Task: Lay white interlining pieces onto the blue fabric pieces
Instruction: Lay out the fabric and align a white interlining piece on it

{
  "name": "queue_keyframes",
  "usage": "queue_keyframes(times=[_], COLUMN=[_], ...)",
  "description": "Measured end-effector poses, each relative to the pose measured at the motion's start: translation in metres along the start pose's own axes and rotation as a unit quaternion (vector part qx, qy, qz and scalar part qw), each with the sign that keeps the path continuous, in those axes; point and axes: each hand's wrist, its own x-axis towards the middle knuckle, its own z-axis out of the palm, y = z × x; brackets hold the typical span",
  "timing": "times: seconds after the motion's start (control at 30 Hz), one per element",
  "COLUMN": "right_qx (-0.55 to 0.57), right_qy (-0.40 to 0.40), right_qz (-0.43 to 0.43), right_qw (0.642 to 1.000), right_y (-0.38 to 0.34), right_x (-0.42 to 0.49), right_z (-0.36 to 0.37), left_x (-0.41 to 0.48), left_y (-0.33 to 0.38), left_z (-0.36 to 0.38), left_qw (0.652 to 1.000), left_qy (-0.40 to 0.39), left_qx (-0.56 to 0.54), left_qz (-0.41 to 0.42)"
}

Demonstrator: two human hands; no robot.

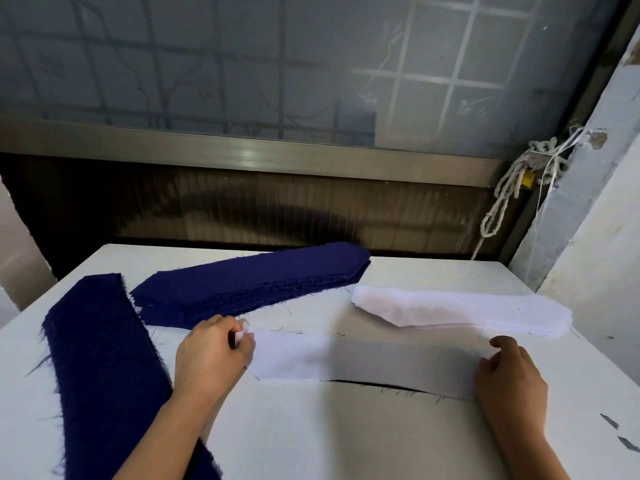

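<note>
A long white interlining piece point(363, 358) lies stretched across the middle of the white table point(329, 438). My left hand point(211, 355) pinches its left end, and my right hand point(509, 372) holds its right end with curled fingers. A thin dark edge shows under the piece's lower right side. A stack of white interlining pieces point(464, 311) lies just behind it at the right. A stack of dark blue fabric pieces point(249, 285) sits at the back centre. Another long blue fabric strip point(107, 368) runs down the left side, beside my left forearm.
A frosted window with a metal sill point(242, 147) stands behind the table. Knotted rope point(512, 188) hangs at the right by a pale wall point(595, 244). Small dark fabric scraps point(620, 434) lie at the table's right edge. Loose threads are scattered about.
</note>
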Motion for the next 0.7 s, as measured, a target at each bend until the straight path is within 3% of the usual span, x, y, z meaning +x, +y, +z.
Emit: queue_keyframes(times=[0.53, 0.7], right_qx=[-0.002, -0.064], right_qy=[-0.001, 0.015], right_qz=[0.0, 0.007], right_qw=[1.0, 0.998], right_y=[-0.0036, -0.0044], right_x=[-0.0008, -0.0004], right_z=[-0.0007, -0.002], left_x=[-0.0014, 0.0004], left_y=[0.0025, 0.0027], left_z=[-0.0033, -0.0043], left_qw=[0.999, 0.994], left_qy=[0.023, 0.074], left_qx=[-0.025, 0.082], left_qz=[-0.009, 0.005])
